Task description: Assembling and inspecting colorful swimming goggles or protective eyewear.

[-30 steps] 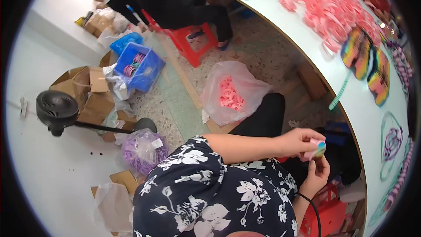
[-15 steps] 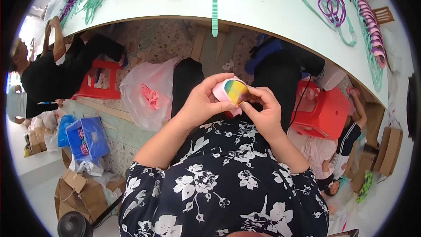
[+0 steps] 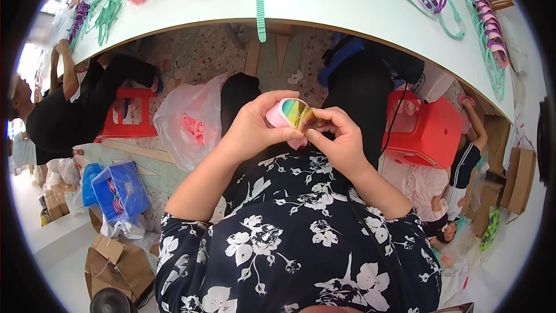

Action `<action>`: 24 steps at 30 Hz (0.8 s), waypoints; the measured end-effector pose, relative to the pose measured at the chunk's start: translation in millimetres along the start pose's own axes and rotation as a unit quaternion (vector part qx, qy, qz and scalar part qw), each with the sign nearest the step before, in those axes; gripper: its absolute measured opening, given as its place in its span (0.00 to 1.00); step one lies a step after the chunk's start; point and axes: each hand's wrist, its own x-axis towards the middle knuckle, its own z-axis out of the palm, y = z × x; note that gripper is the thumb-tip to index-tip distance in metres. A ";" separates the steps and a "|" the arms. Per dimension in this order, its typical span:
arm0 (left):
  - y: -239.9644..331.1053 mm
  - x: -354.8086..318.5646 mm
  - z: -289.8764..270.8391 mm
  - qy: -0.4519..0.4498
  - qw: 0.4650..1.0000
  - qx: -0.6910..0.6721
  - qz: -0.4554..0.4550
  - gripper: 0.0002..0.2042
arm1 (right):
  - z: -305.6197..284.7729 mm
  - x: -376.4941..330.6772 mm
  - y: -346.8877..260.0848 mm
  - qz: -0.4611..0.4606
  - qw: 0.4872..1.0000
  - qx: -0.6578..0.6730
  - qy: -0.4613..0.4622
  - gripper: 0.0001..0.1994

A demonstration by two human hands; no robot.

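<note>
1. Hands meet at centre frame, both pinching one small pink-framed goggle piece with a rainbow mirrored lens (image 3: 293, 115).
2. Left hand (image 3: 255, 127) cups its left end; right hand (image 3: 339, 139) grips the right edge.
3. Long axis runs left-right between them, below the white curved table (image 3: 347, 6).

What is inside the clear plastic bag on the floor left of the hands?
The clear plastic bag holds pink pieces, bunched together. Their exact shape is blurred by the plastic, and anything beneath them in the bag is covered.
</note>
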 end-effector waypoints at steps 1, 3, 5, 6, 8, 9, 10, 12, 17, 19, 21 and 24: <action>2.7 0.1 -1.6 0.000 1.000 -0.008 -0.020 0.33 | -0.5 0.3 -0.4 -0.005 1.000 -0.021 -0.005 0.19; 8.9 4.0 -12.6 -0.030 0.994 0.101 -0.027 0.34 | -1.7 0.8 -1.5 -0.015 0.998 -0.063 -0.015 0.19; 17.2 6.6 -17.1 -0.055 0.978 0.198 -0.017 0.35 | -1.5 -0.3 -0.7 -0.018 0.998 -0.064 -0.023 0.19; 24.1 7.1 -16.7 -0.063 0.968 0.241 -0.002 0.36 | -1.5 -0.8 -0.6 -0.019 0.997 -0.065 -0.026 0.19; 24.8 9.4 -15.7 -0.063 0.954 0.287 0.049 0.36 | -3.6 0.6 -3.2 -0.022 0.995 -0.090 -0.027 0.19; 18.5 10.8 -14.7 -0.057 0.951 0.292 0.085 0.36 | -4.4 1.1 -4.1 -0.023 0.994 -0.103 -0.027 0.19; 13.1 11.5 -13.6 -0.051 0.946 0.295 0.121 0.36 | -4.7 0.2 -3.8 -0.011 0.996 -0.084 -0.022 0.19; 4.7 11.8 -13.1 -0.047 0.963 0.246 0.098 0.36 | -4.6 -1.1 -2.9 0.014 0.999 -0.046 -0.013 0.19; 5.8 6.2 -9.1 -0.036 0.973 0.222 0.056 0.35 | -6.6 -1.1 -3.0 0.011 0.999 -0.034 0.016 0.18; 9.6 4.9 -9.0 -0.040 0.970 0.238 0.042 0.35 | -6.9 -0.8 -1.9 0.007 0.999 -0.037 0.015 0.18; 10.1 4.1 -9.4 -0.038 0.967 0.244 0.055 0.34 | -5.8 -0.4 -1.7 0.000 0.999 -0.037 0.016 0.17; 12.0 2.5 -11.7 -0.045 0.959 0.272 0.058 0.34 | -5.1 -0.3 -1.4 0.001 0.999 -0.033 0.012 0.16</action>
